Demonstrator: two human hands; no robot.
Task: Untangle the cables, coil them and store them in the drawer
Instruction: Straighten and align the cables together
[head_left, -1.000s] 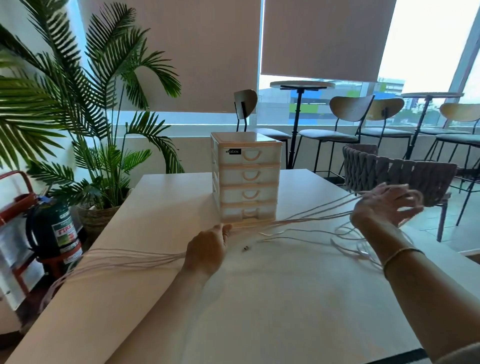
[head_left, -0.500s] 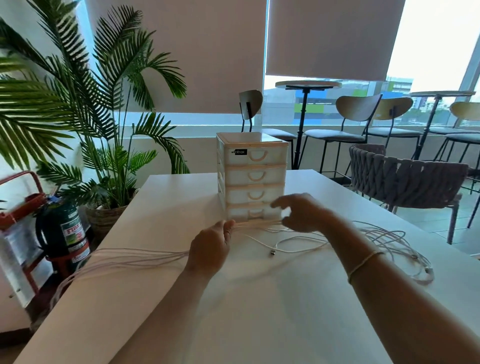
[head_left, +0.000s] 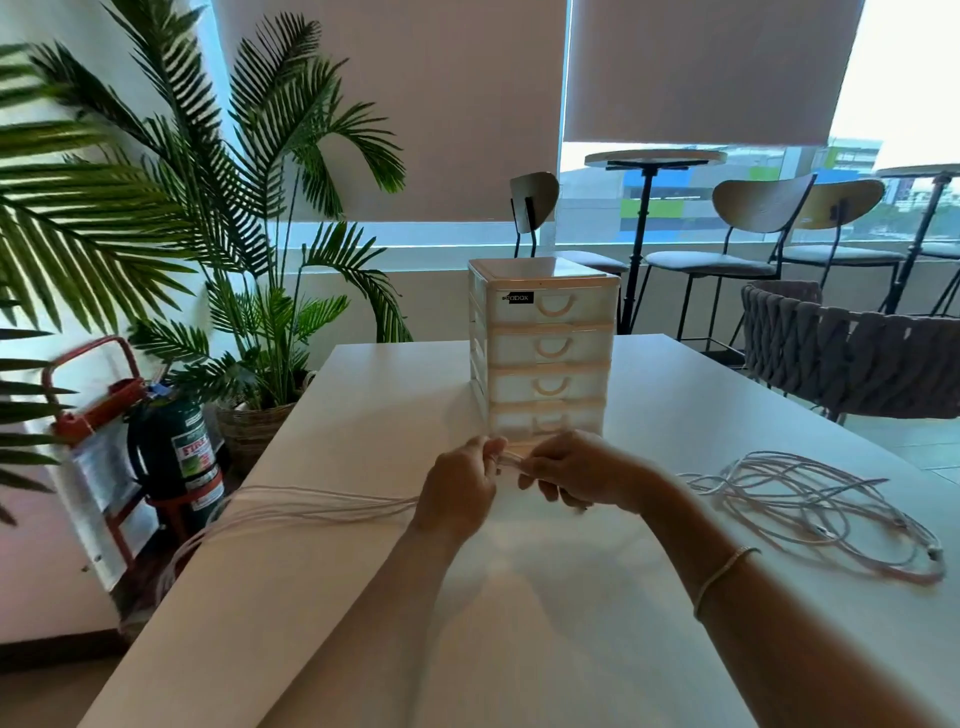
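Cables (head_left: 322, 506) are pinched in my left hand (head_left: 460, 491) and right hand (head_left: 574, 475), just in front of the drawer box (head_left: 543, 353). I'm still untangling; next I should coil them.

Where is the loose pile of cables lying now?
In the head view, the loose cable pile lies on the white table, right of the right hand.

Place: café or office lounge.
Signs: high round tables (head_left: 655, 157) with stools (head_left: 748, 218), window blinds (head_left: 696, 67), potted palm (head_left: 218, 218), fire extinguisher (head_left: 174, 447).
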